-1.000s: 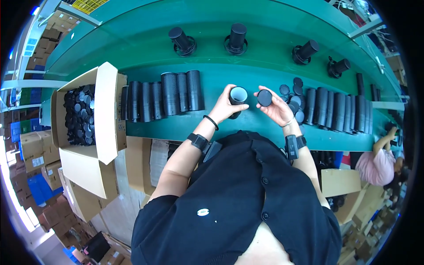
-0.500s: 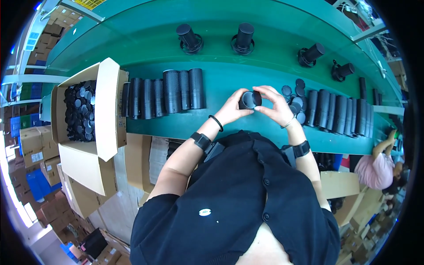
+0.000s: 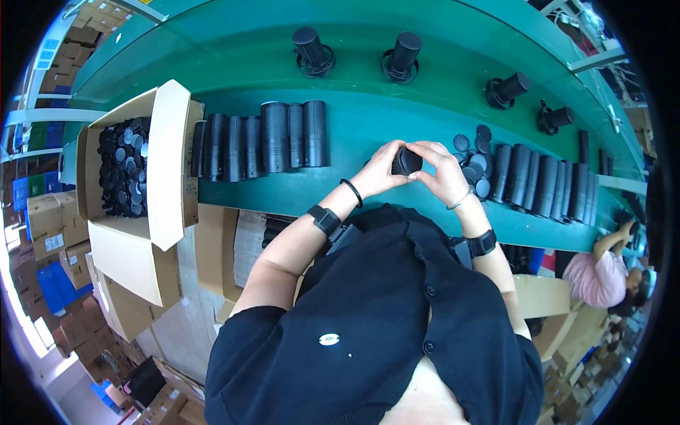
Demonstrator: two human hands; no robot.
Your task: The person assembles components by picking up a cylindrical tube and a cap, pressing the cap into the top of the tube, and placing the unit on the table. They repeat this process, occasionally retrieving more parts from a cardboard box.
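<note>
The black tube (image 3: 397, 164) sat in the left hand (image 3: 380, 172), whose grip curled round its side, over the front part of the green counter (image 3: 354, 131). A second earlier the round black cap (image 3: 409, 161) had been apart from it in the right hand (image 3: 444, 173); half a second earlier it had been tilted at the tube's mouth. By this moment the cap covered that mouth and the pale interior no longer showed, so the capping seemed nearly done, though whether the cap was fully seated could not be told. The right grip pinched the cap near its edge between thumb and fingers. The loose discs (image 3: 479, 163) beyond the right hand and the left row of black tubes (image 3: 275, 138) had kept their places.
</note>
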